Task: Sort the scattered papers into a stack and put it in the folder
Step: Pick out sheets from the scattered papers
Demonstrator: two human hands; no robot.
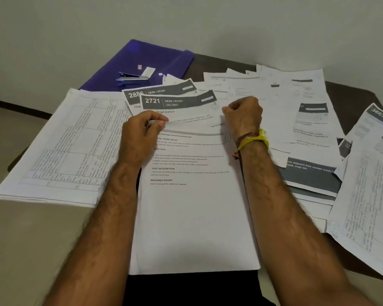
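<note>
Centre frame: both hands, left hand (139, 133) and right hand (243, 113), pinch the 2721 sheet (181, 107) over the stack (192, 217).
Left to do: scattered papers (307, 120) everywhere, folder (142, 60) untouched upper left.

Dark table (349, 89); pale wall (208, 23)

Printed white papers (296, 120) lie scattered, overlapping, across the frame's middle and right; a neater stack (195, 217) sits at centre. The closed purple folder (146, 58) lies flat, upper left.
</note>
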